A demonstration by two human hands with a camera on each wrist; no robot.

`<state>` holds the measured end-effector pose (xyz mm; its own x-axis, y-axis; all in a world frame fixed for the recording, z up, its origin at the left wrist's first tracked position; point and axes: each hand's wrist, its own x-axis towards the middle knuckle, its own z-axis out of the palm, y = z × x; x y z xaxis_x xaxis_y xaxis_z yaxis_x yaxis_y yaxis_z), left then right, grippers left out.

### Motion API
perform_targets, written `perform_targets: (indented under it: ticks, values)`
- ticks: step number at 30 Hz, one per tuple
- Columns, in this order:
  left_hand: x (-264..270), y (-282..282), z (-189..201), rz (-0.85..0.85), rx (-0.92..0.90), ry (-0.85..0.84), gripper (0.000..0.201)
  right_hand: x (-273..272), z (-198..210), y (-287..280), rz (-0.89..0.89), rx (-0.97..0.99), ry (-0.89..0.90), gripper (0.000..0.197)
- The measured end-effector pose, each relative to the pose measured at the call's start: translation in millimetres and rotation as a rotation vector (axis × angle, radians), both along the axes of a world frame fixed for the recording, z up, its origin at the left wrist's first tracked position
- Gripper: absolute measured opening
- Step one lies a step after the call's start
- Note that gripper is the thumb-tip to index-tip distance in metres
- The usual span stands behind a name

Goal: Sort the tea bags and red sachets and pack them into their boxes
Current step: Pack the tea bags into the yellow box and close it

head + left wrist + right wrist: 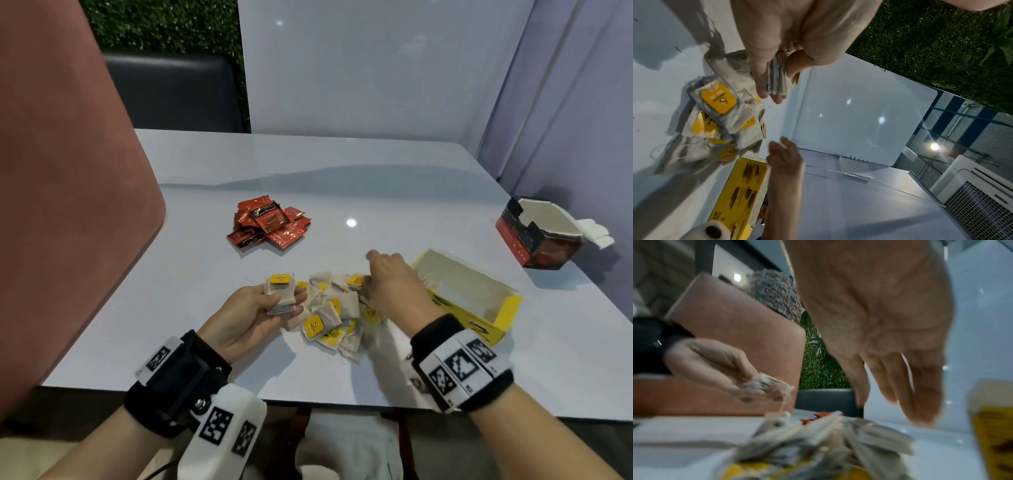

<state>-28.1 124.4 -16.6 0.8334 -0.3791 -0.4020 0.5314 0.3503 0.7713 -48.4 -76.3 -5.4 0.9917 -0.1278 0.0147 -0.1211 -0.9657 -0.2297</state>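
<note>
Stack [281, 297] pinched in left hand [250, 317]; right hand [394, 284], fingers loosely apart over the pile [337, 317], should lift one bag, tag aligned.

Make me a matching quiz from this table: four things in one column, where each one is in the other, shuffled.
Things:
1. stack of tea bags
2. red sachets
3. yellow box
4. red box

Places:
A. far right, by the wall
B. in the left hand
C. piled mid-table, beyond the loose tea bags
D. just right of the right hand

Pairs: 1-B, 2-C, 3-D, 4-A
</note>
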Motion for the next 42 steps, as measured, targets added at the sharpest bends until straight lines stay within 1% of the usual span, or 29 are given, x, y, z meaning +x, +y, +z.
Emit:
perform_targets:
  ticks: [1,2,4,7,12,14,15,17,18,20,21,23,24,25,27,28,31,34,35,36,37,39,40,42]
  values:
    - [-0.7,-0.5,1.0,-0.008,0.006,-0.012,0.027,2.3,0.6,-4.5,-0.041,-0.075,0.092,0.016]
    - [-0.6,-1.0,1.2,-0.016,0.014,-0.018,0.027,2.8,0.7,-7.0,-0.059,-0.108,0.162,0.013]
    - [0.0,-1.8,0.9,-0.031,0.023,-0.025,0.027,2.3,-1.0,-8.7,-0.073,-0.103,0.197,0.022]
    - [-0.3,-2.8,0.6,-0.067,0.047,-0.044,0.025,2.2,-6.4,-7.5,-0.106,-0.028,0.125,0.031]
    - [-2.9,-6.4,2.5,-0.071,0.052,-0.041,0.028,3.9,-10.6,-18.1,-0.118,0.199,-0.029,0.033]
    - [-3.2,-8.5,3.5,-0.069,0.053,-0.035,0.028,5.2,-4.7,-20.1,-0.111,0.338,-0.124,0.028]
    - [-3.1,-10.3,3.6,-0.069,0.055,-0.028,0.029,5.5,-0.6,-19.3,-0.103,0.444,-0.179,0.026]
    - [-3.5,-14.8,4.2,-0.068,0.041,-0.002,0.027,4.7,9.2,-13.3,-0.095,0.703,-0.268,0.021]
    - [-4.5,-17.6,5.3,-0.067,0.022,0.013,0.025,3.4,14.3,-8.0,-0.091,0.841,-0.279,0.020]
    - [-6.9,-22.6,8.4,-0.056,-0.037,0.036,0.023,0.6,19.7,6.2,-0.085,1.117,-0.238,0.018]
    - [-8.0,-24.6,9.8,-0.049,-0.068,0.038,0.026,-0.6,20.0,14.4,-0.084,1.229,-0.198,0.018]
    - [-9.9,-27.5,11.7,-0.051,-0.116,0.025,0.039,-2.0,12.9,30.0,-0.101,1.343,-0.124,0.017]
    - [-10.8,-28.5,12.1,-0.056,-0.131,0.019,0.044,-2.5,7.5,36.8,-0.118,1.347,-0.103,0.016]
    - [-11.8,-29.1,12.4,-0.063,-0.143,0.019,0.047,-2.6,1.7,42.2,-0.136,1.311,-0.099,0.015]
    - [-13.2,-29.2,10.8,-0.073,-0.143,0.014,0.047,-2.2,-8.2,48.7,-0.147,1.190,-0.118,0.016]
    - [-13.6,-29.1,10.0,-0.077,-0.131,0.002,0.046,-1.7,-11.6,50.0,-0.139,1.159,-0.126,0.017]
    - [-12.3,-25.4,6.4,-0.085,-0.120,-0.019,0.041,-3.5,-16.4,51.9,-0.106,1.149,-0.127,0.016]
    - [-9.1,-22.2,1.6,-0.054,-0.037,-0.042,0.032,-7.2,-14.2,49.9,-0.067,1.110,-0.123,0.007]
    - [-8.4,-20.4,0.0,-0.039,-0.008,-0.047,0.028,-7.6,-12.1,45.4,-0.063,1.056,-0.131,0.004]
    - [-7.7,-18.6,-1.2,-0.024,0.020,-0.059,0.026,-7.0,-10.7,37.4,-0.061,0.949,-0.140,0.003]
    - [-6.3,-16.1,-2.8,-0.009,0.050,-0.080,0.024,-6.1,-10.5,26.7,-0.058,0.788,-0.139,0.004]
    - [-4.6,-11.6,-5.5,0.011,0.101,-0.128,0.021,-3.1,-11.2,3.2,-0.048,0.442,-0.079,0.012]
    - [-4.4,-10.2,-6.6,0.015,0.117,-0.142,0.021,-0.6,-12.2,-7.3,-0.058,0.327,-0.047,0.017]
    - [-3.7,-9.2,-9.0,0.006,0.147,-0.160,0.020,4.5,-14.0,-20.3,-0.082,0.217,-0.004,0.024]
